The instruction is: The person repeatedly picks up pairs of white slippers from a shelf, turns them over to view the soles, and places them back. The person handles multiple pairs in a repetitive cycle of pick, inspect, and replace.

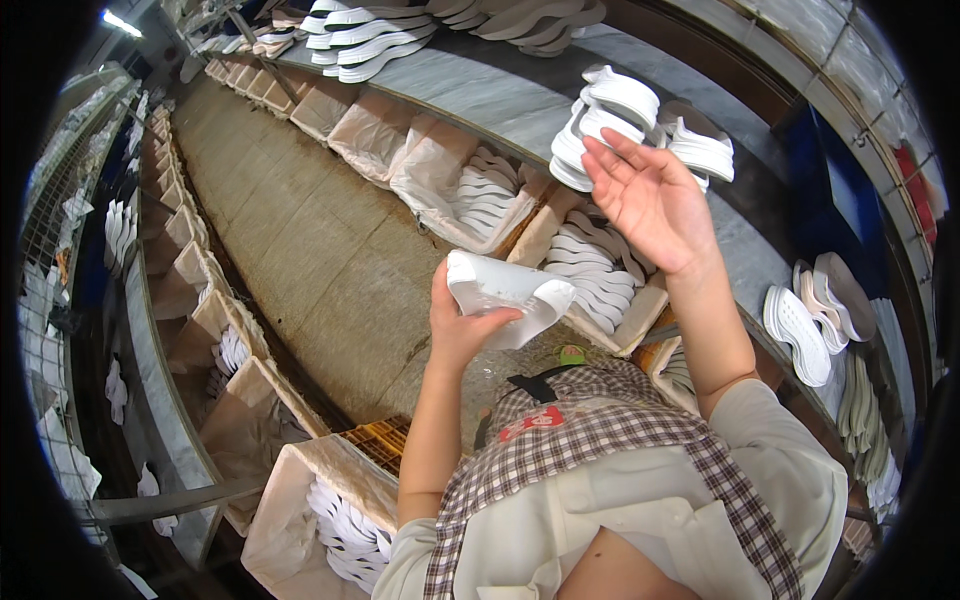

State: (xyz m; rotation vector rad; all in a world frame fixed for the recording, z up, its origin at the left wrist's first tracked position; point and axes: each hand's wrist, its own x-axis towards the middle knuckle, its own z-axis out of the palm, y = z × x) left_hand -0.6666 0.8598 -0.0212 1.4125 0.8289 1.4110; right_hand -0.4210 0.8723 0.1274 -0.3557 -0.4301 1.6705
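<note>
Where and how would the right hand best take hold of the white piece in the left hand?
Probably by its right end, with the right hand coming from the person's right: the left hand grips the white piece at its left side, while the curved right end sticks out uncovered, leaving an edge to pinch.

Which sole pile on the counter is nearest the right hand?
The mostly white cluster partly hidden by the right hand; the wavy white stack and elbow-side soles lie farther off.
</note>
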